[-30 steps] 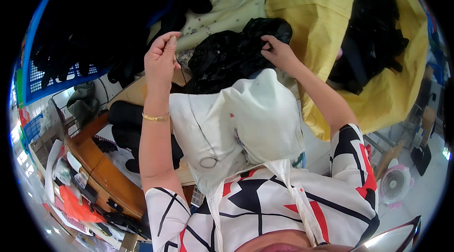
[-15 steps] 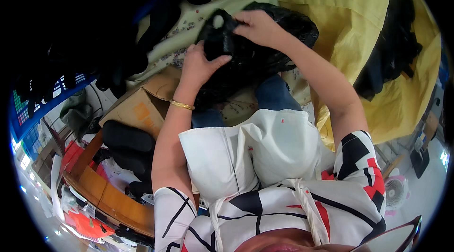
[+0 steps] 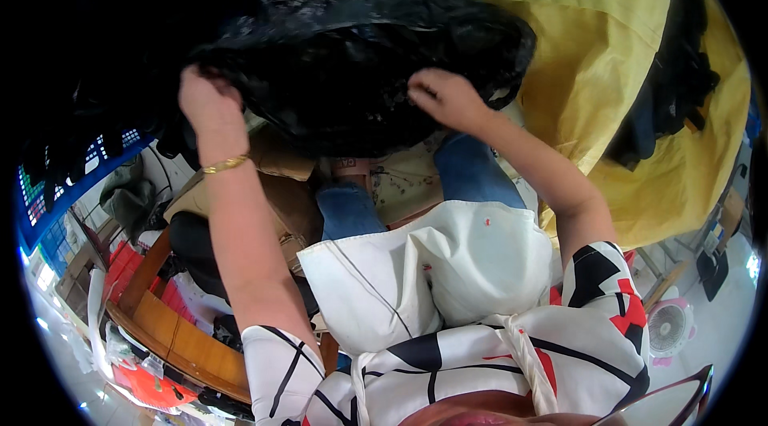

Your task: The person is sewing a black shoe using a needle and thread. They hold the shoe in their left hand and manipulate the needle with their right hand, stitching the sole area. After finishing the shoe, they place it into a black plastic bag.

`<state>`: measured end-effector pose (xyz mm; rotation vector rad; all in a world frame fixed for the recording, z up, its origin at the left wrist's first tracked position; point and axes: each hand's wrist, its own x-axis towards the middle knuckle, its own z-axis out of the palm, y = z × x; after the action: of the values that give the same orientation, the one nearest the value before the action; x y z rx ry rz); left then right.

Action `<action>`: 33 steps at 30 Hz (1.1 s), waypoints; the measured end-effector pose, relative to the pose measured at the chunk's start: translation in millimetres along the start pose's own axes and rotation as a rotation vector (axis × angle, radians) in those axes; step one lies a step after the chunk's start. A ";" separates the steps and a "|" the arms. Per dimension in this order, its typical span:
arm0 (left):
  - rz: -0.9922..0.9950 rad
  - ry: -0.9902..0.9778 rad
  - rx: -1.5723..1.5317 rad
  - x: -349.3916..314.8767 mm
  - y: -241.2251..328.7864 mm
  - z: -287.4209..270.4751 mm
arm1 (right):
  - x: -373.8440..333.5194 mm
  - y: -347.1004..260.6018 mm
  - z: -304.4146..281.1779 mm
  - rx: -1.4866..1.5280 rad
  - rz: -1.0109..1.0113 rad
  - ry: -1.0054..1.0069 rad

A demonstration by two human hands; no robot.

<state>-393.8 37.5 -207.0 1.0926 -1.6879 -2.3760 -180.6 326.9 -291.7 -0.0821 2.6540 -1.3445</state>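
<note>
A large black plastic bag point(image 3: 360, 82) is spread wide in front of me, above my knees. My left hand point(image 3: 211, 102) is closed on its left end, the fingers partly blurred. On the bag's near side, toward the right, my right hand point(image 3: 450, 98) has its fingers curled in against the black plastic and seems to pinch it. What lies inside the bag, if anything, I cannot make out. A white apron point(image 3: 488, 266) covers my lap.
Yellow cloth point(image 3: 592, 50) with dark items point(image 3: 672, 82) in its folds hangs at the right. At the left stand a cardboard box point(image 3: 272, 198), a wooden chair point(image 3: 180, 338) and a blue plastic basket point(image 3: 60, 186). A small fan point(image 3: 670, 326) is at the lower right.
My left hand has moved left and pulled the bunched bag out wide. My right hand has come down toward me a little. The bag now covers the patterned cloth behind it.
</note>
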 end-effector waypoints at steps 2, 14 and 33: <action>0.110 -0.016 -0.090 -1.5 25.5 10.2 | -25.4 24.8 31.1 -0.323 -0.069 -0.142; 1.049 -0.424 1.322 -62.5 -80.6 -20.6 | -25.6 45.1 44.8 -0.157 0.300 -0.367; -0.367 -0.723 0.750 -25.6 -138.9 -1.4 | -55.0 51.7 -27.8 -0.405 0.552 -0.821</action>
<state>-323.9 103.8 -310.3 0.6102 -3.0305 -2.5925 -129.9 386.5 -310.4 0.0435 1.9720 -0.4371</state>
